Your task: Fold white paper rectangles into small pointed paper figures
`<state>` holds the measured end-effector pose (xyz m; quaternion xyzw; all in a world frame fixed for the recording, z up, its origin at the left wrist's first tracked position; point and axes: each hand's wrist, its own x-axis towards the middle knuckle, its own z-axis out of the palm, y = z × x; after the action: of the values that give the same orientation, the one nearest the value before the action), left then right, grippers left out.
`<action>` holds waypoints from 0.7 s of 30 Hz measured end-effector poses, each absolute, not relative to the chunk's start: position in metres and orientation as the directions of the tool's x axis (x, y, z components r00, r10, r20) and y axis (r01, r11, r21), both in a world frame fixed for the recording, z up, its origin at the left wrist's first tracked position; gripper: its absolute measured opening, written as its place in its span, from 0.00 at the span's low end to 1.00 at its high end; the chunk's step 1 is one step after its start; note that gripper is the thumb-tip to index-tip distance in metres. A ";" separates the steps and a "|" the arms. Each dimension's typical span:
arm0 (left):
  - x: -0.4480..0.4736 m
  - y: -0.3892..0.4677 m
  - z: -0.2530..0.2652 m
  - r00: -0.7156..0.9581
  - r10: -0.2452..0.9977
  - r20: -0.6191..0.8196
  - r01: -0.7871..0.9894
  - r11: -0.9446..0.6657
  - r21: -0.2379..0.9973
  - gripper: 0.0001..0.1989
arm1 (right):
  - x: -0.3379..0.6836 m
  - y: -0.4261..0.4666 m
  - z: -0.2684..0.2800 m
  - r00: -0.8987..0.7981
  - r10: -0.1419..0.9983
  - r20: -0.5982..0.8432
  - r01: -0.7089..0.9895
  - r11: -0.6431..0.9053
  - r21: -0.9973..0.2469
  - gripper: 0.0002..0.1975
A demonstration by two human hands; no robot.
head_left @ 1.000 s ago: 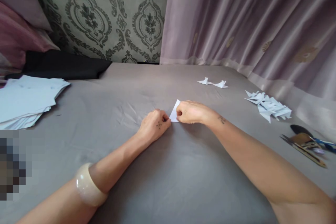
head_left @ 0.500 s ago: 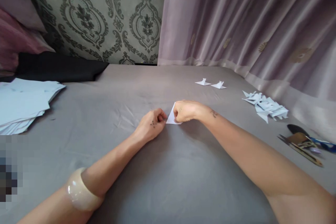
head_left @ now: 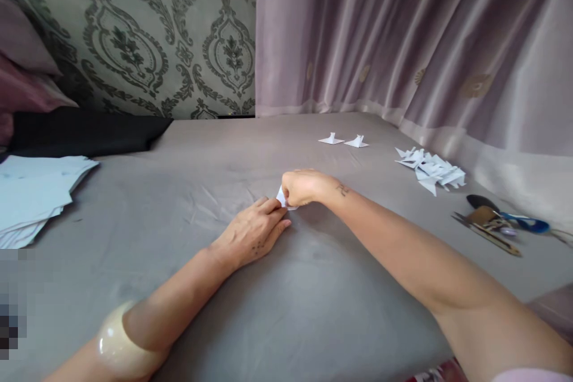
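Observation:
A small piece of folded white paper (head_left: 281, 196) lies on the grey cloth, mostly covered by my hands. My right hand (head_left: 305, 187) is curled in a fist-like grip over it, knuckles up, pressing it against the cloth. My left hand (head_left: 255, 230) lies flat, palm down, with fingers stretched toward the paper; its fingertips touch the paper's left edge, and the thumb rests on the cloth just in front. How the paper is folded underneath cannot be seen.
Two folded paper figures (head_left: 357, 141) stand farther back. A heap of similar white paper figures (head_left: 432, 169) lies to the right, with scissors (head_left: 528, 222) and other small tools nearer. A stack of white sheets (head_left: 36, 194) sits at left, before a black cloth (head_left: 89, 131).
My left hand has gone from curled beside the paper to flat, with its fingertips on the paper's edge. My right hand stays on the paper. The view has shifted slightly right.

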<state>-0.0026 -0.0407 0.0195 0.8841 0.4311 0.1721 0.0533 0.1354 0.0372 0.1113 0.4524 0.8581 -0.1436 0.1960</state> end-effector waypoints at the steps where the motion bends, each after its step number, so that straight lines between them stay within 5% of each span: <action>1: -0.002 -0.041 0.020 0.569 0.784 0.248 0.751 -0.618 0.233 0.18 | 0.144 0.033 0.112 -0.558 0.725 -0.405 0.816 0.567 -0.110 0.12; 4: -0.002 -0.042 0.019 0.574 0.786 0.231 0.760 -0.616 0.208 0.19 | 0.178 0.016 0.107 -0.564 0.825 0.037 0.775 0.545 -0.320 0.13; 5: -0.001 -0.041 0.018 0.578 0.783 0.231 0.758 -0.620 0.201 0.20 | 0.189 0.009 0.101 -0.509 0.857 0.083 0.788 0.503 -0.355 0.13; 9: -0.001 -0.041 0.018 0.584 0.780 0.224 0.760 -0.622 0.186 0.21 | 0.215 -0.012 0.062 -0.452 0.892 -0.016 0.813 0.405 -0.419 0.12; 15: 0.001 -0.041 0.016 0.581 0.788 0.201 0.777 -0.611 0.152 0.22 | 0.210 -0.022 0.021 -0.422 0.891 0.166 0.737 0.444 -0.510 0.17; 21: 0.000 -0.041 0.012 0.591 0.786 0.182 0.785 -0.612 0.091 0.26 | 0.209 -0.023 0.020 -0.435 0.887 0.157 0.696 0.441 -0.566 0.19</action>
<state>0.0005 -0.0411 0.0122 0.8920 0.4403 0.1024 0.0007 0.2094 -0.0227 0.0196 0.4831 0.8193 -0.2146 -0.2221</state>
